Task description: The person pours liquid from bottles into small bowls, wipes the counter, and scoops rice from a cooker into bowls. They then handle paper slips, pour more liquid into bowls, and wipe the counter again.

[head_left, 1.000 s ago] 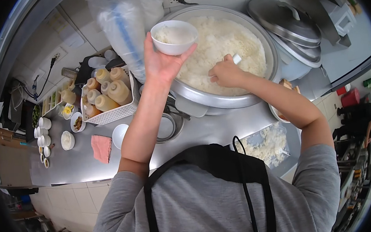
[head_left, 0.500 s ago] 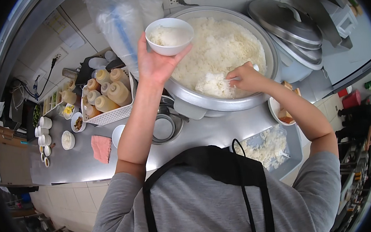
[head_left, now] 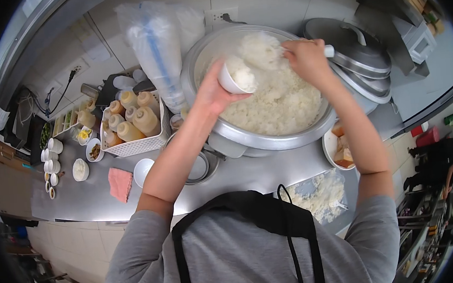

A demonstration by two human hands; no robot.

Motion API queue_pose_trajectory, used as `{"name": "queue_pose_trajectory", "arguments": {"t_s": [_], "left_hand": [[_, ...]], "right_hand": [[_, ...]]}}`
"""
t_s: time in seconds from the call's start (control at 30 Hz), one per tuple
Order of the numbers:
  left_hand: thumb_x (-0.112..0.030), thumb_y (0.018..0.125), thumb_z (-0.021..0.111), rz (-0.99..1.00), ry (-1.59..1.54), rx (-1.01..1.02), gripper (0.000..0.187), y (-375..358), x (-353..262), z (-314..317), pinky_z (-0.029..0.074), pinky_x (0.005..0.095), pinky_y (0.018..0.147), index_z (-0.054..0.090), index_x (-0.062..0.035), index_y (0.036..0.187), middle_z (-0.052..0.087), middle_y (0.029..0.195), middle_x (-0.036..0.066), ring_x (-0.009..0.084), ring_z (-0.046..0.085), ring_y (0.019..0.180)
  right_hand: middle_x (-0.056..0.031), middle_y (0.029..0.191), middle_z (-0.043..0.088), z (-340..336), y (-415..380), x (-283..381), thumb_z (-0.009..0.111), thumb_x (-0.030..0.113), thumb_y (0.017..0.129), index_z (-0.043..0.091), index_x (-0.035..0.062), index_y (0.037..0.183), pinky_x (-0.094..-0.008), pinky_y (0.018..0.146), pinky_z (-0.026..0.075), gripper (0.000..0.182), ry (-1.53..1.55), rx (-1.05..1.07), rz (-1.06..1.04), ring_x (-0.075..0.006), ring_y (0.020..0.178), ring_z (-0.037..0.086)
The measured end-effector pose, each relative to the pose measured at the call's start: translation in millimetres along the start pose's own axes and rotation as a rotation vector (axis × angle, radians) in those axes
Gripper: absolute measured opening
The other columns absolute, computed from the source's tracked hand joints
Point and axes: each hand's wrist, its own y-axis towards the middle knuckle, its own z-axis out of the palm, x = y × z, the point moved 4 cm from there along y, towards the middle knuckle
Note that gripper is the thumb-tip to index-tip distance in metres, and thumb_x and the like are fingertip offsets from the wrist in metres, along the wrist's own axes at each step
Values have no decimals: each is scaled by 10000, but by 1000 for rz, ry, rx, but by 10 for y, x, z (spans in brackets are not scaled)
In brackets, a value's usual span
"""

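Note:
My left hand [head_left: 211, 94] holds a small white bowl [head_left: 235, 78] with rice in it, tilted toward the right over the big steel rice pot [head_left: 269, 138]. My right hand [head_left: 306, 56] grips a white rice paddle [head_left: 328, 51] and lifts a heap of cooked rice [head_left: 257, 49] just above and beside the bowl. The pot is filled with white rice [head_left: 284, 99].
A white basket of squeeze bottles [head_left: 132, 122] stands left of the pot, with a plastic bag [head_left: 157, 40] behind it. Small bowls and cups [head_left: 51, 155], a pink cloth [head_left: 120, 184] and an empty white bowl [head_left: 143, 169] lie on the steel counter. Pot lid [head_left: 349, 46] at right; rice tray [head_left: 321, 195] near me.
My right hand has scooped rice from the pot's near side and raised it to the far side. My left hand has brought the bowl right and tipped it toward the scoop.

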Motion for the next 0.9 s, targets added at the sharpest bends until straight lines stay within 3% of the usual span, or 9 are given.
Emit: {"name": "queue_pose_trajectory", "arguments": {"t_s": [0.07,0.2,0.27,0.33,0.4,0.47,0.57,0.8,0.9], "left_hand": [[-458,888,419,-34,-70,1,533,56,94,84,321,588,963,373,-125,1302,401,1335,107,307,381,1232],[-447,880,425,-67,-280,35,537,116,174,96,197,593,1024,354,-153,1324,367,1368,79,299,321,1274],[-443,878,425,-75,-330,66,542,106,169,125,166,590,1036,346,-157,1331,352,1380,75,296,303,1286],[-440,879,418,-77,-365,73,548,99,167,142,159,588,1039,335,-154,1339,330,1393,82,292,277,1300],[-473,875,406,-62,-317,68,555,114,155,138,218,592,1010,343,-159,1328,349,1377,87,303,322,1269],[-505,872,395,-45,-267,62,563,119,135,149,277,595,981,351,-163,1318,368,1361,93,313,368,1238],[-494,873,394,-16,-309,107,560,139,121,155,284,593,979,344,-158,1319,374,1351,101,316,364,1237],[-494,869,383,47,-395,76,554,162,112,69,311,563,980,383,-122,1280,399,1319,115,316,390,1208],[-496,863,386,94,-389,90,558,158,64,46,321,561,972,387,-122,1277,400,1318,115,319,402,1197]], "right_hand": [[-89,743,630,186,-1,207,538,81,749,599,53,802,-383,766,392,85,-360,-129,-148,-255,758,602],[-129,780,618,275,-40,204,500,32,736,566,41,809,-389,719,455,98,-265,-157,-228,-285,768,607],[-151,807,619,166,-10,90,498,13,717,543,29,846,-388,675,496,137,-200,-14,-8,-305,787,612],[-149,849,626,26,-32,76,500,6,709,545,30,902,-401,671,497,200,-164,-75,26,-309,796,615],[-146,891,632,-78,-73,106,502,-1,701,547,31,959,-413,668,498,264,-129,-136,57,-313,804,617],[-135,993,628,-180,-179,291,494,-31,698,537,42,1082,-414,665,504,394,40,-287,-221,-324,828,607],[-126,1050,614,48,-319,492,487,-54,692,517,57,1165,-402,686,504,487,-61,-188,-246,-322,864,594],[-143,1038,615,-153,-270,485,481,-74,682,543,71,1153,-393,727,494,497,98,-169,-247,-309,883,593],[-153,1025,617,-105,-354,498,478,-78,678,556,75,1142,-403,733,490,495,130,-69,-38,-318,880,595]]}}
